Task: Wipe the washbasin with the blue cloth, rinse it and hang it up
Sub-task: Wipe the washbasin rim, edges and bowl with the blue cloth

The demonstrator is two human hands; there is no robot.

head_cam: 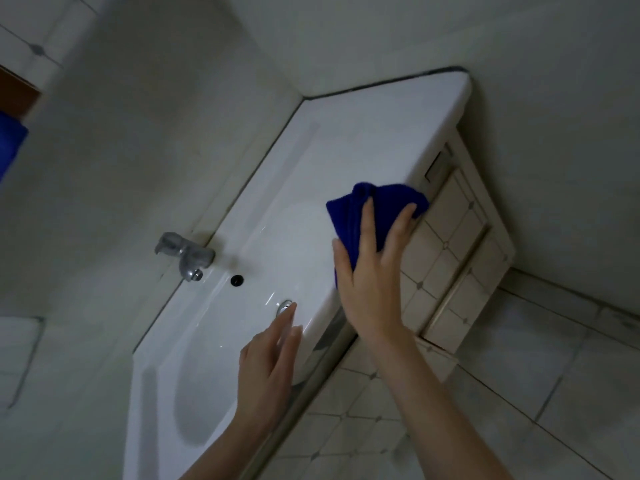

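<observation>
The white washbasin (346, 147) runs diagonally across the view, with an oval bowl and a flat top to its right. A bunched blue cloth (349, 216) lies on the basin's front edge, and my right hand (370, 271) presses on it with spread, straight fingers. My left hand (268, 368) hovers flat over the front rim of the bowl, fingers straight, pointing toward the silver drain plug (284, 307). It holds nothing. A metal tap (185, 252) sticks out of the wall above the bowl, beside a dark overflow hole (237, 280).
Tiled walls enclose the basin at the back and the right end. A tiled cabinet front (450, 258) drops below the basin to the tiled floor (519, 393). Something blue (10, 140) hangs at the far left edge, below a brown surface.
</observation>
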